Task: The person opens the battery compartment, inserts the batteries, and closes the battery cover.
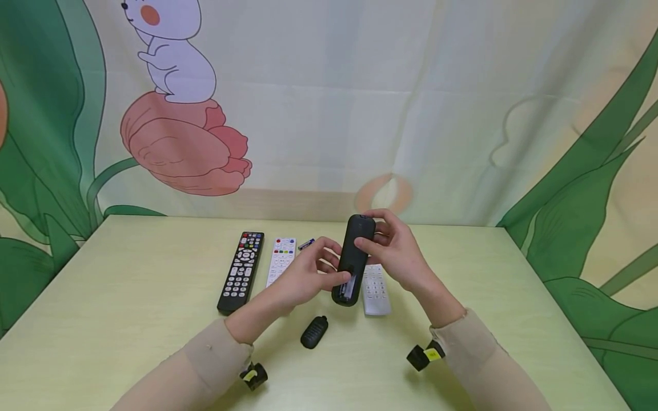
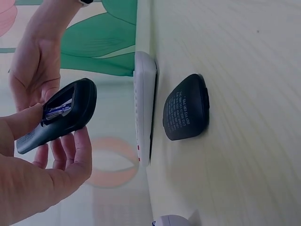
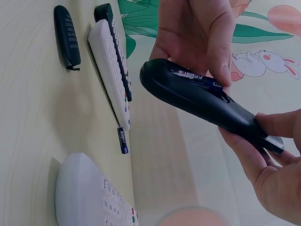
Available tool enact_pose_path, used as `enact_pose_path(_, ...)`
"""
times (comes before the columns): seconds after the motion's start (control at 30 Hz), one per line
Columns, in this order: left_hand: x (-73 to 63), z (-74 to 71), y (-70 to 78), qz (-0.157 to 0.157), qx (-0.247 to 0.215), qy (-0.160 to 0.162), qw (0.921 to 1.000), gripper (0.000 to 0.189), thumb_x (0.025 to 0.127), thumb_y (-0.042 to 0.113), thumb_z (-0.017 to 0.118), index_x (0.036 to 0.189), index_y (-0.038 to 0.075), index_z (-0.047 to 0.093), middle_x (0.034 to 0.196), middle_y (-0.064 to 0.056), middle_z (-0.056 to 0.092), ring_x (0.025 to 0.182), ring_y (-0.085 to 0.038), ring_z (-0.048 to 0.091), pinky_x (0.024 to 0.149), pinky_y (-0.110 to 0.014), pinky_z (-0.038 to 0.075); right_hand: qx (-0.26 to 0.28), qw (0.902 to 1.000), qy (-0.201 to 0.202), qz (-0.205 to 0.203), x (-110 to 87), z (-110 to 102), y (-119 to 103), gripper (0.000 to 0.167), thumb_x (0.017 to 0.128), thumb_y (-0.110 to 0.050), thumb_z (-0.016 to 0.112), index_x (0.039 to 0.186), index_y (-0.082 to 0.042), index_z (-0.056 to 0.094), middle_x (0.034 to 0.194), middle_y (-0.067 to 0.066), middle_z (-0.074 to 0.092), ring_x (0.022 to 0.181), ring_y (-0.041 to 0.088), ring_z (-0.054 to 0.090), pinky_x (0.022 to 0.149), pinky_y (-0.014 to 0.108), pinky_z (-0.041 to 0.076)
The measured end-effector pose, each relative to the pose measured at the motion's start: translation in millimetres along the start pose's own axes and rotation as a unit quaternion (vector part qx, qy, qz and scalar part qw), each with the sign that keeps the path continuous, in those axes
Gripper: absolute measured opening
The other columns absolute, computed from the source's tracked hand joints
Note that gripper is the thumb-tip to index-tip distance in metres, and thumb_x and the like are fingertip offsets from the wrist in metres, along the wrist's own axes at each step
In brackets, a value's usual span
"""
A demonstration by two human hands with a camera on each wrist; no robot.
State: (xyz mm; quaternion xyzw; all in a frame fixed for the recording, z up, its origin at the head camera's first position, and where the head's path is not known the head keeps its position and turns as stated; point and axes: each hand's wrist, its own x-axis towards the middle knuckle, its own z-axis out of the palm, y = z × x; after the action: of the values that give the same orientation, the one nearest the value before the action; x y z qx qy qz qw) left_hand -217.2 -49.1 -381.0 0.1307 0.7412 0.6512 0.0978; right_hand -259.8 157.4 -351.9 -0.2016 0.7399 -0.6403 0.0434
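Both hands hold a black remote control [image 1: 356, 245] above the table, its back turned up and its battery compartment uncovered. My right hand [image 1: 403, 254] grips the far end, thumb on the back and fingers curled beneath. At the near end my left hand [image 1: 305, 274] pinches the body, with the thumb at the compartment's edge and the fingers on the underside. A blue-and-silver battery [image 3: 195, 79] lies in the compartment; whether a second one is beside it I cannot tell. On the table below lies the black battery cover [image 1: 314, 332], apart from the remote.
Left of the hands lie a long black remote [image 1: 240, 273] and a white remote [image 1: 281, 260]. A loose battery [image 1: 306, 244] lies by the white remote's far end. Another white remote [image 1: 377, 294] is beneath the right hand. A printed curtain [image 1: 319, 114] hangs behind the table.
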Motion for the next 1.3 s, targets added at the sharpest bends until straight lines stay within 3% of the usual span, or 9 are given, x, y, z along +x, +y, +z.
enact_pose_path(0.17, -0.1, -0.2, 1.0, 0.000, 0.010, -0.005, 0.9999, 0.039, 0.093, 0.007, 0.075, 0.125, 0.006, 0.052, 0.108, -0.015, 0.058, 0.096, -0.028, 0.058, 0.078, -0.037, 0.056, 0.000, 1.0000, 0.000, -0.002, -0.4, 0.4, 0.0, 0.053, 0.095, 0.004, 0.070, 0.142, -0.002, 0.047, 0.123, 0.025, 0.061, 0.106, 0.036, 0.067, 0.074, 0.044, 0.063)
enact_pose_path(0.67, 0.2, -2.0, 2.9, -0.019, -0.023, -0.040, 0.9988, 0.037, 0.096, 0.005, 0.070, 0.123, 0.007, 0.046, 0.109, -0.016, 0.052, 0.096, -0.027, 0.056, 0.081, -0.037, 0.057, -0.004, 1.0000, -0.003, -0.008, -1.0, 2.1, -2.0, 0.050, 0.094, 0.005, 0.069, 0.140, -0.002, 0.049, 0.119, 0.025, 0.063, 0.102, 0.034, 0.068, 0.074, 0.043, 0.063)
enact_pose_path(1.0, 0.3, -0.3, 2.5, -0.001, 0.015, -0.025, 0.9996, 0.036, 0.098, 0.005, 0.069, 0.125, 0.007, 0.046, 0.110, -0.016, 0.053, 0.098, -0.028, 0.053, 0.082, -0.041, 0.057, -0.004, 0.9999, 0.000, -0.011, -1.4, 1.6, -3.8, 0.051, 0.094, 0.004, 0.070, 0.141, -0.002, 0.049, 0.120, 0.025, 0.063, 0.104, 0.034, 0.068, 0.075, 0.043, 0.063)
enact_pose_path(1.3, 5.1, -2.6, 1.4, 0.006, 0.009, -0.015, 0.9998, 0.040, 0.092, 0.004, 0.075, 0.123, 0.004, 0.050, 0.107, -0.015, 0.059, 0.094, -0.026, 0.062, 0.077, -0.036, 0.060, 0.001, 1.0000, 0.006, -0.002, -0.9, -1.5, -2.7, 0.053, 0.095, 0.004, 0.070, 0.142, -0.001, 0.048, 0.123, 0.026, 0.062, 0.106, 0.035, 0.068, 0.074, 0.042, 0.063)
